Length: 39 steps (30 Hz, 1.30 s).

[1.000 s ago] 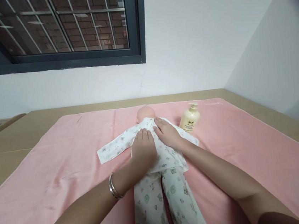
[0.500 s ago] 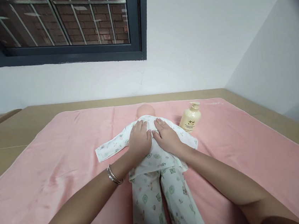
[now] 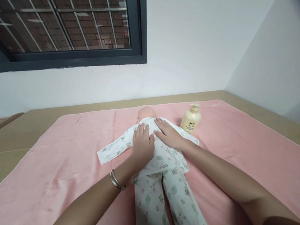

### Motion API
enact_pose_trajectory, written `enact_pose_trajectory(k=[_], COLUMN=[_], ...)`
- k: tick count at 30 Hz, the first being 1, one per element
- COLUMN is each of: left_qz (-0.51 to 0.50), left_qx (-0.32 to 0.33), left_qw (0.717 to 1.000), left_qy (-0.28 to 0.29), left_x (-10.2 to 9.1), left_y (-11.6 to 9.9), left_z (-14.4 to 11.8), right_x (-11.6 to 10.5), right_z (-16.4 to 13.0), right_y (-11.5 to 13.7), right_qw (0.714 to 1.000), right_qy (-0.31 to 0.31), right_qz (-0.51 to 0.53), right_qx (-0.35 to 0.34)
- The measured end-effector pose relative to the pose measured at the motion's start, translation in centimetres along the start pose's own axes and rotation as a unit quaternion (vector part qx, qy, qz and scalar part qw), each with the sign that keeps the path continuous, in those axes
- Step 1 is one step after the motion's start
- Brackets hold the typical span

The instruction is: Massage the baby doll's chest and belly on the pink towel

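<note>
1. Doll [image 3: 154,151] lies on the pink towel [image 3: 65,171] at the centre of the frame, head toward the wall.
2. Left hand [image 3: 142,143] and right hand [image 3: 168,135] rest flat on its chest, side by side, fingers spread and gripping nothing.
3. It wears white printed pyjamas, one sleeve stretched toward the left.
4. Lotion bottle [image 3: 190,119] stands just right of its head.

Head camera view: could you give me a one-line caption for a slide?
Both hands, left hand and right hand, rest flat on a doll in printed pyjamas, lying on a pink towel beside a pump bottle.
</note>
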<state>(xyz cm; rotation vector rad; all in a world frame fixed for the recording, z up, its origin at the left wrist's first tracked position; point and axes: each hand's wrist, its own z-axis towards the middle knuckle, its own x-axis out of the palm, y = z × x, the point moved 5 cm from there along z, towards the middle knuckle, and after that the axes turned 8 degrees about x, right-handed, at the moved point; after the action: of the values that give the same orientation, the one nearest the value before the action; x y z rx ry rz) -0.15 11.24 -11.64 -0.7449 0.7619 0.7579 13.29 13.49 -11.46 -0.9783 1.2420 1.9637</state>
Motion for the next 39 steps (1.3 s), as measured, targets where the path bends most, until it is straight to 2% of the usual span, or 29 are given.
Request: enact_pose_trajectory(k=[5, 9, 12, 18, 22, 26, 33, 36, 39], left_qz=[-0.041, -0.062, -0.025, 0.11, 0.137, 0.087, -0.044, -0.037, -0.015], left_qx=[-0.02, -0.046, -0.01, 0.04, 0.05, 0.025, -0.013, -0.013, -0.001], left_qw=[0.998, 0.996, 0.999, 0.993, 0.989, 0.995, 0.994, 0.995, 0.997], left_qy=[0.033, 0.035, 0.026, 0.029, 0.029, 0.039, 0.096, 0.088, 0.075], left_x=[-0.1, -0.1, -0.3, -1.3, -1.8, -1.9, -0.8, -0.6, -0.6], left_y=[1.7, 3.0, 1.8, -2.4, -3.4, -2.1, 1.9, 1.9, 1.0], left_z=[1.7, 2.7, 2.0, -1.2, -1.9, -0.8, 2.1, 2.1, 1.3], right_x=[0.0, 0.1, -0.1, -0.4, -0.5, -0.4, 0.0, -0.1, -0.3], right_z=[-1.8, -3.7, -3.2, -0.5, 0.3, -0.5, -3.9, -4.1, -3.4], right_y=[2.7, 5.3, 4.7, 1.5, 0.8, 1.3, 4.8, 5.2, 4.5], right_qw=[0.995, 0.982, 0.983, 0.994, 0.998, 0.998, 0.993, 0.993, 0.994], right_qy=[-0.035, -0.062, -0.051, -0.006, -0.005, -0.013, -0.038, -0.044, -0.05], right_qz=[-0.094, -0.18, -0.179, -0.105, -0.06, -0.069, -0.109, -0.111, -0.094], right_qx=[0.013, -0.019, -0.011, 0.002, -0.012, 0.005, -0.007, -0.002, 0.014])
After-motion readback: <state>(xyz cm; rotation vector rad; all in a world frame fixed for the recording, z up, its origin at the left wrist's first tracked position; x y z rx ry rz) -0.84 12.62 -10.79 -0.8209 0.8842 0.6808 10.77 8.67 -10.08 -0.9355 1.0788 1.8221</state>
